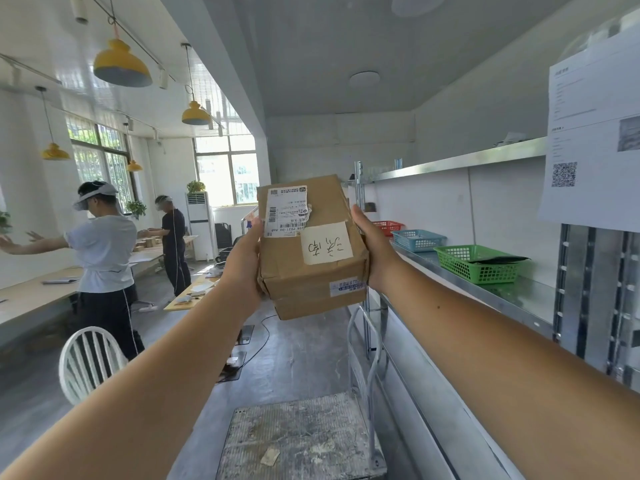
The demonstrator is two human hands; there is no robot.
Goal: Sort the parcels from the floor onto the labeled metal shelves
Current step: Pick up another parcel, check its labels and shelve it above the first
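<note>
You hold one parcel (311, 247) up at chest height between both hands, arms stretched forward. Your left grip (246, 263) presses flat against its left side, thumb up near the shipping label (285, 211); your right grip (375, 251) clamps the right side, fingers wrapped behind the box out of sight. The box sits squarely between the two palms, tilted a little, its handwritten note (327, 243) facing you.

One parcel, two labels and one note on it. On the shelf (519, 294) to your right stand three baskets: red (389, 226), blue (417, 239) and green (476, 263), in a row along the wall, each apart from the next. One upper shelf (460, 161) runs above them.

The parcel hangs just left of the shelf's front edge, not touching it. Below you a trolley (301, 438) fills the aisle floor; a white chair (88, 362) stands to your left. Two people work at the far counters (31, 296), well apart from you.
</note>
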